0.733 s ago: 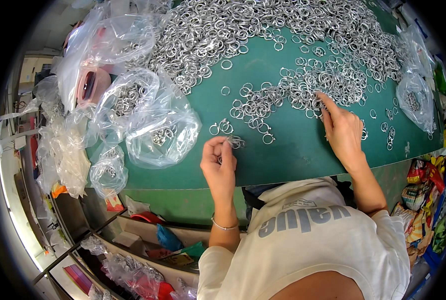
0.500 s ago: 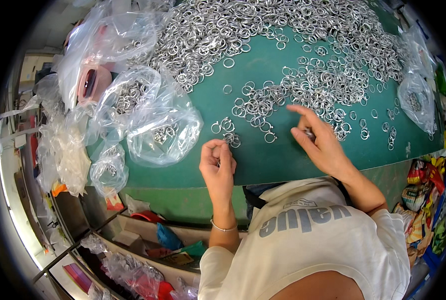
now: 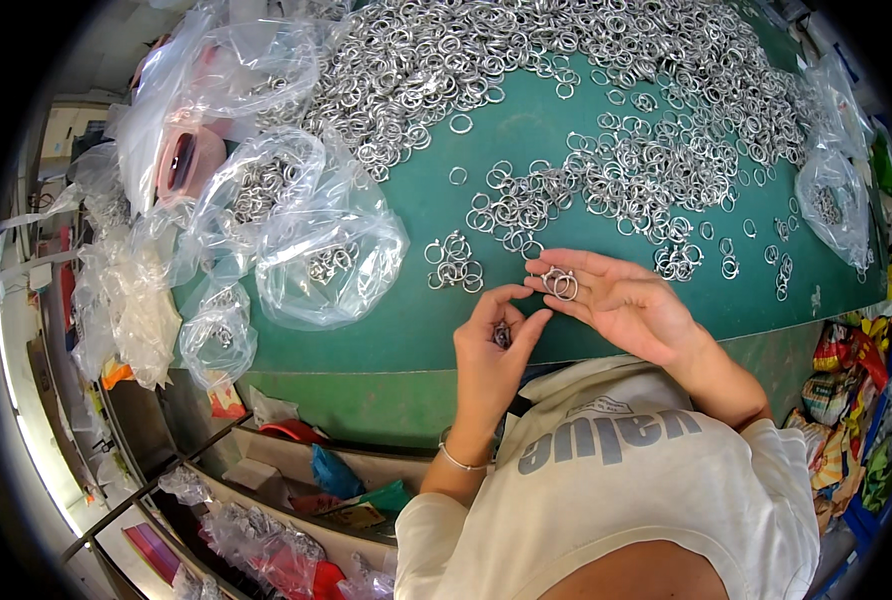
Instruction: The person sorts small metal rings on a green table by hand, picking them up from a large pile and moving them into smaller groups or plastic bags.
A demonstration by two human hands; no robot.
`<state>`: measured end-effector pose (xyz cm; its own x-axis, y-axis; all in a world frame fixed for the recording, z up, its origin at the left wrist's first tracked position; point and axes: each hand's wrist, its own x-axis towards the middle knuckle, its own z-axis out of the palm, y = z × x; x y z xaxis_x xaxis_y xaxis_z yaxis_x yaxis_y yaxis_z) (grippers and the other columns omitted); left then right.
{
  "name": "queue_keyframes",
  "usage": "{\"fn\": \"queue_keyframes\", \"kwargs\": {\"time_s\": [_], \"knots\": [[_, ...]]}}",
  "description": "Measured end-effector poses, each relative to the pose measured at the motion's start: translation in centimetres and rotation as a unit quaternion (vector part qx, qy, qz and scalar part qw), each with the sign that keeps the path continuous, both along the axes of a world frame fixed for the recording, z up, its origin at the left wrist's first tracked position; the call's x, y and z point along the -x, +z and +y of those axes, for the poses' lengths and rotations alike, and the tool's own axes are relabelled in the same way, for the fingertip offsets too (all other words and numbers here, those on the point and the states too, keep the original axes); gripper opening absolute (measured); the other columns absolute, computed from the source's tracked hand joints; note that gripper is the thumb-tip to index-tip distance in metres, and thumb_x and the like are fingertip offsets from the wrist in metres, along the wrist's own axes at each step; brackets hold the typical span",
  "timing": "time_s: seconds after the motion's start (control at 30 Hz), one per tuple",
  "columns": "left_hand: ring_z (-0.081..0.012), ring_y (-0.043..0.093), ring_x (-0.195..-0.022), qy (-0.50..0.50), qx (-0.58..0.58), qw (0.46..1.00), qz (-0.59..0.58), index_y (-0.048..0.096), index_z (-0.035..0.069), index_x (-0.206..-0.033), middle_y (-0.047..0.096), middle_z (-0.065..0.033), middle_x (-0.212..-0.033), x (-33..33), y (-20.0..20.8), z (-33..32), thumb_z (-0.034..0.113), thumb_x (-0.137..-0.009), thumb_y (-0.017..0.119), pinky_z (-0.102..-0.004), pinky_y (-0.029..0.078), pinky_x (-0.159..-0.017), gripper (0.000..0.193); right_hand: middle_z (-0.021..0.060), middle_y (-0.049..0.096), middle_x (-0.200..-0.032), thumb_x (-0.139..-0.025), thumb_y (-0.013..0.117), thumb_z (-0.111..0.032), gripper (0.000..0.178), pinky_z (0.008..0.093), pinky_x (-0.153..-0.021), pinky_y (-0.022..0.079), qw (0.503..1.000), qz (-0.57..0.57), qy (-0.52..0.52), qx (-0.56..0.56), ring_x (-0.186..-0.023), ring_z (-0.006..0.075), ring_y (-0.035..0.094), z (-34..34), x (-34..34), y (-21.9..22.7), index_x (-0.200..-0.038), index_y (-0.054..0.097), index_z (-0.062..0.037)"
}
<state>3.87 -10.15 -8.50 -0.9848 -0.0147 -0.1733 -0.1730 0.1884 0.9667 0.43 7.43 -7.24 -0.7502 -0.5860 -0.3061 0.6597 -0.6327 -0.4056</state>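
Observation:
My right hand (image 3: 634, 308) is turned palm up just above the table's near part, fingers stretched out, with a few small metal rings (image 3: 561, 285) lying on them. Close beside it, my left hand (image 3: 488, 350) is curled around several more metal rings (image 3: 503, 334), partly hidden by its fingers. The left thumb and fingertips come near the right fingertips; whether they touch I cannot tell. Beyond the left hand a small cluster of rings (image 3: 455, 264) lies on the green table (image 3: 386, 345). A looser group of rings (image 3: 526, 200) spreads beyond the right hand.
A large heap of metal rings (image 3: 526, 35) covers the table's far side. Clear plastic bags with rings inside (image 3: 331, 270) crowd the left, near a pink container (image 3: 201, 165). Another bag of rings (image 3: 832, 205) rests at the right edge. Below left are open drawers (image 3: 266, 480).
My right hand has drawn back toward me and turned palm up, showing rings on its fingers. My left hand has moved right to meet it. The small cluster by the left hand has more rings.

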Motion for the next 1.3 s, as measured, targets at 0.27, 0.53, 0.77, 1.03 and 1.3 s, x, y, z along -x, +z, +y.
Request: {"fn": "queue_keyframes", "kwargs": {"time_s": [0.27,0.53,0.77,1.03,1.3], "knots": [[-0.0038,0.037,-0.049,0.028,0.078,0.995,0.063,0.052,0.003,-0.099,0.044,0.0020,-0.056,0.0,0.2,2.5,0.003,-0.074,0.070,-0.0196,0.029,-0.044,0.030,0.0162,0.035,-0.137,-0.080,0.042,0.001,0.056,0.0339,-0.107,0.024,0.998,0.029,0.028,-0.044,-0.130,0.0234,0.031,-0.4,-0.5,1.4,-0.135,0.029,0.0045],[-0.0031,0.043,-0.055,0.010,-0.050,0.999,0.000,0.053,0.000,-0.094,0.053,0.0015,-0.065,0.0,-0.9,1.2,0.001,-0.081,0.061,-0.0184,0.032,-0.048,0.016,0.0141,0.028,-0.141,-0.080,0.040,0.004,0.060,0.0334,-0.110,0.018,0.994,0.057,0.062,-0.075,-0.133,0.0215,0.025,-1.3,-1.2,1.2,-0.137,0.023,0.0041],[-0.0034,0.050,-0.067,0.173,-0.022,0.984,-0.027,0.056,-0.001,-0.089,0.057,0.0010,-0.073,1.5,1.1,-2.9,-0.002,-0.080,0.057,-0.0180,0.040,-0.058,0.009,0.0141,0.022,-0.144,-0.085,0.043,0.000,0.058,0.0369,-0.108,0.022,0.992,0.071,0.067,-0.081,-0.132,0.0256,0.026,-1.7,-1.2,1.1,-0.139,0.021,-0.0004],[-0.0081,0.043,-0.051,0.310,0.250,0.911,0.107,0.054,-0.001,-0.094,0.048,-0.0033,-0.057,4.9,0.5,-10.1,0.002,-0.083,0.053,-0.0261,0.036,-0.049,0.011,0.0102,0.035,-0.137,-0.085,0.048,-0.001,0.050,0.0378,-0.100,0.032,0.920,0.245,0.043,-0.302,-0.124,0.0264,0.036,-0.9,-1.0,0.6,-0.133,0.034,-0.0045],[-0.0210,0.050,-0.046,0.092,0.299,0.947,0.068,0.056,0.004,-0.103,0.050,-0.0090,-0.053,2.9,-0.5,-3.6,0.011,-0.080,0.065,-0.0340,0.040,-0.047,0.026,0.0113,0.042,-0.129,-0.070,0.070,-0.018,0.053,0.0481,-0.101,0.029,0.371,0.628,0.004,-0.684,-0.122,0.0330,0.035,-2.9,3.9,-0.8,-0.119,0.051,-0.0115]]}}
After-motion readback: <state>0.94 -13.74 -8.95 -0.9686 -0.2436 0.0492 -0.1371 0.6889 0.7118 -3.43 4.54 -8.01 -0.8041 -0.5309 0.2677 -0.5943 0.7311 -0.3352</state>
